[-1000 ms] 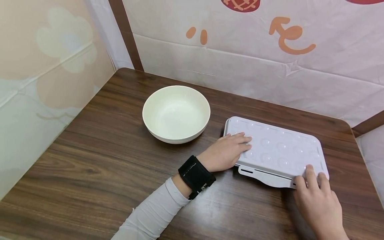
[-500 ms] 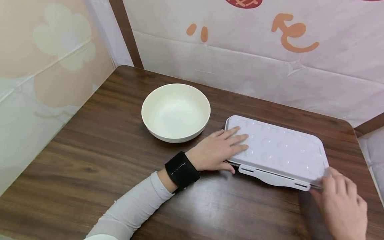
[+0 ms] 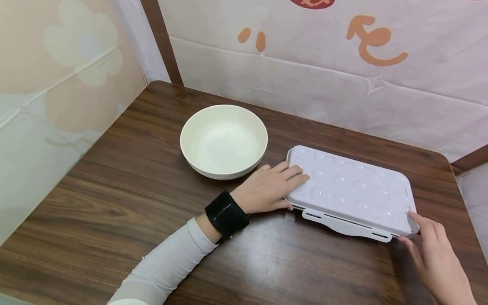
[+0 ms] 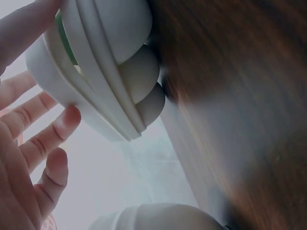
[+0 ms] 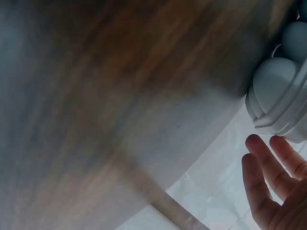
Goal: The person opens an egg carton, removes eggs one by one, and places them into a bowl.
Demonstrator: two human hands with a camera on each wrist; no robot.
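A white closed egg box (image 3: 352, 190) with a dimpled lid lies on the brown wooden table (image 3: 126, 182), right of centre. My left hand (image 3: 289, 185) rests on the box's left end, fingers straight on the lid and thumb along its front edge. The left wrist view shows the box's rounded cups (image 4: 129, 72) with the fingers (image 4: 43, 139) beside its rim. My right hand (image 3: 418, 234) touches the box's near right corner with straight fingertips. Seen from the right wrist, that corner (image 5: 283, 91) sits just above the fingers (image 5: 261, 163).
An empty cream bowl (image 3: 223, 140) stands left of the box, close to my left hand, and shows as a pale curve (image 4: 158, 218) in the left wrist view. White sheets printed with orange shapes (image 3: 373, 38) wall in the table's far side and left side.
My right hand left the lid's near right corner, swung out to the right, then came back against that corner. My left hand slid a little left along the lid.
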